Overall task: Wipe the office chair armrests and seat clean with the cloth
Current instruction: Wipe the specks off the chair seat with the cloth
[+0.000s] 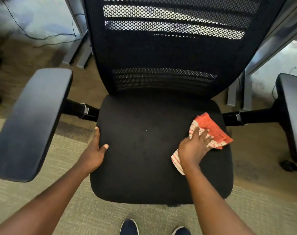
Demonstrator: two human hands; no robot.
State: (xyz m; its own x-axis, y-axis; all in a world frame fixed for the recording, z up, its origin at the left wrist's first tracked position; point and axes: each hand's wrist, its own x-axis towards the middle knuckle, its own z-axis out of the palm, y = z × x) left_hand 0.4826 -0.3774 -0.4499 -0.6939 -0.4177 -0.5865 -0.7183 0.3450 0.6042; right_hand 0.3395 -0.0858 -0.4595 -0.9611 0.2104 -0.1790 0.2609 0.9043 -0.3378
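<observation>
A black office chair faces me, its fabric seat [144, 141] in the middle of the view and its mesh backrest [169, 53] behind. The left armrest [34, 119] sticks out at the left, and the right armrest [293, 106] is cut off by the right edge. A red and white striped cloth [212, 131] lies on the seat's right side. My right hand [195, 146] presses flat on the cloth, fingers spread. My left hand [96, 150] grips the seat's left edge, thumb on top.
Grey desk legs [76, 53] stand behind the chair at left, and more desk legs [246, 92] at right. Black cables [42, 38] trail over the floor at back left. My dark shoes [129, 227] stand on carpet in front of the seat.
</observation>
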